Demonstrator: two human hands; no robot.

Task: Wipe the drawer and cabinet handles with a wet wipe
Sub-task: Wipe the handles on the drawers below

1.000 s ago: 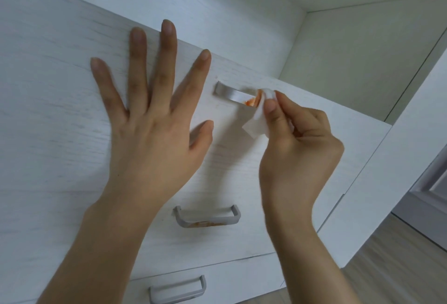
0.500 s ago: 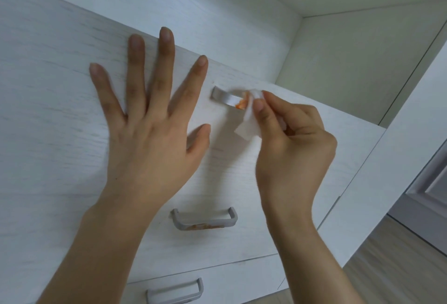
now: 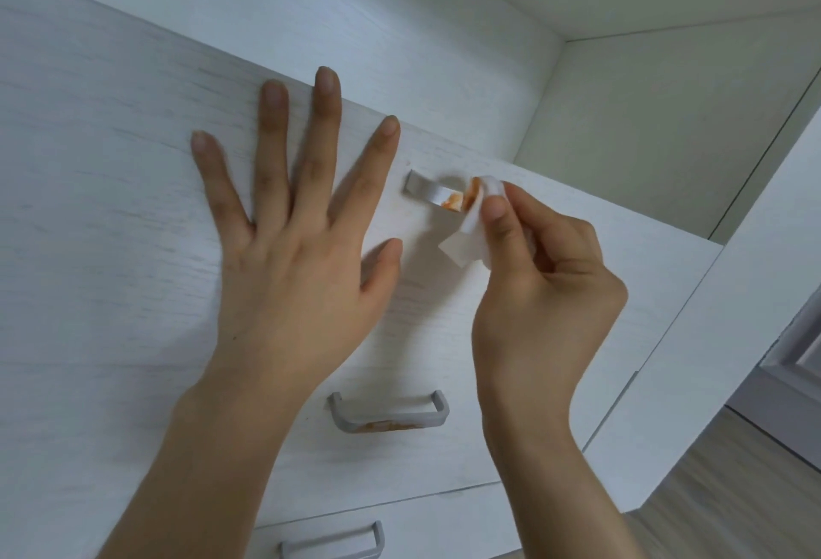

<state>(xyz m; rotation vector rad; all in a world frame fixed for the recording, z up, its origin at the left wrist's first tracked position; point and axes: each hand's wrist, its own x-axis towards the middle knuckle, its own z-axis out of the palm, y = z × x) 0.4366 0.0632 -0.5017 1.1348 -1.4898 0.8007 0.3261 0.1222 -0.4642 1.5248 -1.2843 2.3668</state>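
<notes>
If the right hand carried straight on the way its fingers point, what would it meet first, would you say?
Most likely the top handle: the right hand already holds the wipe against its orange-smeared end, so the wipe would just press harder there.

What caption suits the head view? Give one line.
Right hand wipes orange smear off top handle with wet wipe; left hand flat on drawer front.

Wet wipe (image 3: 472, 233) on top handle (image 3: 430, 192), above two others.
</notes>
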